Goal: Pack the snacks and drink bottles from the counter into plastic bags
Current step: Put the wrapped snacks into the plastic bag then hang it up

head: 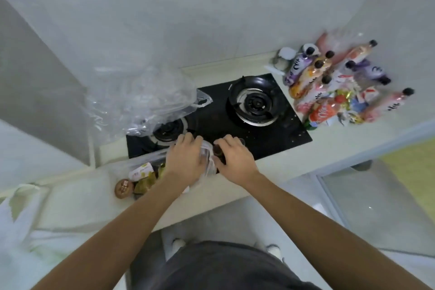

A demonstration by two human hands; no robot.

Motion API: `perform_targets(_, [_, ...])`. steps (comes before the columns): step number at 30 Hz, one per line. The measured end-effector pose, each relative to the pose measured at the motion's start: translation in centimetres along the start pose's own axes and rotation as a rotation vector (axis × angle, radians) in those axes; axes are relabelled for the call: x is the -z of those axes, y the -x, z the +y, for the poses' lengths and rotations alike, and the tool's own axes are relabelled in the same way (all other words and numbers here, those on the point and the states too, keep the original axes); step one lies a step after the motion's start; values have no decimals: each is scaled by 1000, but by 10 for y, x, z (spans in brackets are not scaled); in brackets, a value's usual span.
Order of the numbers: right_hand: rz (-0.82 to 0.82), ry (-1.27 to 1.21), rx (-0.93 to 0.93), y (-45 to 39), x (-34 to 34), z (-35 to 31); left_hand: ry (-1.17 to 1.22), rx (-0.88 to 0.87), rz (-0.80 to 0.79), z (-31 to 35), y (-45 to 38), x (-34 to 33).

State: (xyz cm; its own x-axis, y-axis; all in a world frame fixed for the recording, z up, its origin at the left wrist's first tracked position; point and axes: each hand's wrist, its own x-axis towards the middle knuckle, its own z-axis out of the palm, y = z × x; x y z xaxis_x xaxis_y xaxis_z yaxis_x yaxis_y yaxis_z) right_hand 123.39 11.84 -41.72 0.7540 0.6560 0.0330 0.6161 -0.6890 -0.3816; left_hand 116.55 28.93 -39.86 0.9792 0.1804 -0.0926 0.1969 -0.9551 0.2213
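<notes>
On the counter (235, 186), both hands, left hand (186, 160) and right hand (233, 158), grip a clear bag (208, 160)

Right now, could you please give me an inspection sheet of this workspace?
Surface: pale counter with a black two-burner gas hob.
Job's things: drink bottles and snack packets piled right of the hob; a partly filled clear bag at the front edge.
Clutter: crumpled empty plastic bag over the left burner; round brown item by the bag.
Grippers: left hand and right hand both grip the bag's mouth.
Cables: nothing seen.
Surroundings: grey walls; glass door on the right.
</notes>
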Motion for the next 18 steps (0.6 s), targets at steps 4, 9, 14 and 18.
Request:
perform_targets(4, [33, -4, -112, 41, 41, 84, -43, -110, -5, 95, -28, -11])
perform_targets(9, [67, 20, -192, 96, 98, 197, -29, -163, -12, 225, -53, -35])
perform_targets(14, [62, 60, -275, 137, 152, 293, -12, -205, -42, 330, -80, -49])
perform_targets(18, [47, 84, -319, 153, 178, 353, -50, -235, -53, 387, -104, -55])
